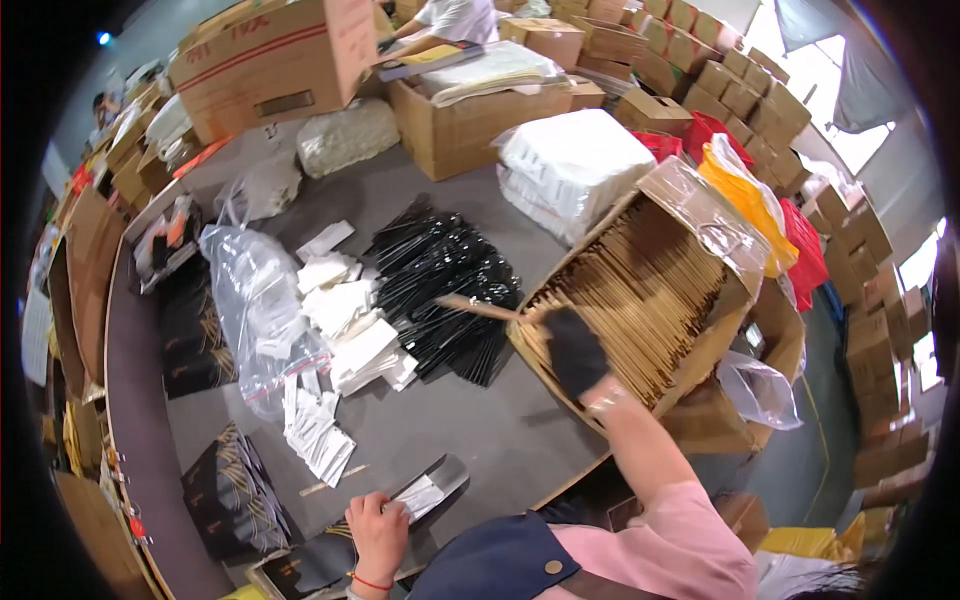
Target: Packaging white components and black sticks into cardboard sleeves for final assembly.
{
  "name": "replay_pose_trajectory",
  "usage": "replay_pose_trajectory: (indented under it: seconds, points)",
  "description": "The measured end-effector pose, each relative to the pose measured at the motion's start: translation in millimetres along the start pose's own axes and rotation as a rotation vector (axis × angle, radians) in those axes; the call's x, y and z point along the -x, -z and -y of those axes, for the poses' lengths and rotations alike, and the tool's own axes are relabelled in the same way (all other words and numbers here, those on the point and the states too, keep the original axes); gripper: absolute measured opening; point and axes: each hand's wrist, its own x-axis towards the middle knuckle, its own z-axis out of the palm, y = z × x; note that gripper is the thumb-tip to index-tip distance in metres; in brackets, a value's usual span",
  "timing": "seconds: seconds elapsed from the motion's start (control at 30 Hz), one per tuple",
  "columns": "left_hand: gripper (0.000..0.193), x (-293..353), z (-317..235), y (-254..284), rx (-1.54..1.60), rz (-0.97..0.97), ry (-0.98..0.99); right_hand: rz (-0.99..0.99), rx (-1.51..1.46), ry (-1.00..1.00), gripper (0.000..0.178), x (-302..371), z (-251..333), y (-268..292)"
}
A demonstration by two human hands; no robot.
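My right hand [575, 352], in a black glove, is closed over the near left edge of an open cardboard carton [558, 395]. A thin flat brown piece [478, 307] sticks out to the left from its fingers. Tightly packed rows of thin brown pieces [640, 290] fill the carton. At the near edge of the table my bare left hand [378, 535], with a red cord at the wrist, is closed at the end of a small grey see-through sleeve [445, 482]. A white packet [420, 496] shows inside the sleeve. My left fingertips are partly hidden.
Black plastic-wrapped sticks [440, 290] lie mid-table beside white packets [350, 330] and a clear bag [255, 310]. Dark printed pouches [235, 495] lie at left. A white wrapped bundle [575, 165] and large cartons [480, 115] stand behind. Another person [455, 22] is at the back.
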Motion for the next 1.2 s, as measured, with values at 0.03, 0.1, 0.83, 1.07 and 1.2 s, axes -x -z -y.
replay_pose_trajectory:
  seconds: [0.03, 0.1, 0.83, 1.07, 1.2]
  points:
    - [0.017, -0.1, 0.9, -2.8, -0.003, -0.002, -0.026, 0.075, -0.087, 0.065, 0.018, -20.6, 4.1, -22.8]
    - [0.012, 6.3, 6.4, -13.8, -0.025, -0.01, -0.04, 0.007, 0.001, 0.184, 0.012, -53.6, 21.7, -47.0]
    - [0.034, 29.4, -11.3, -2.6, -0.077, 0.009, 0.027, 0.418, -0.175, 0.186, 0.012, -28.6, 59.6, -39.6]
    - [0.047, 52.8, -16.6, -6.1, -0.076, -0.038, 0.063, 1.284, -0.127, 0.255, 0.04, 18.7, 125.5, -73.1]
    - [0.047, 60.1, -14.4, -6.5, -0.095, -0.01, 0.085, 1.203, -0.074, 0.294, 0.047, 52.1, 144.5, -100.4]
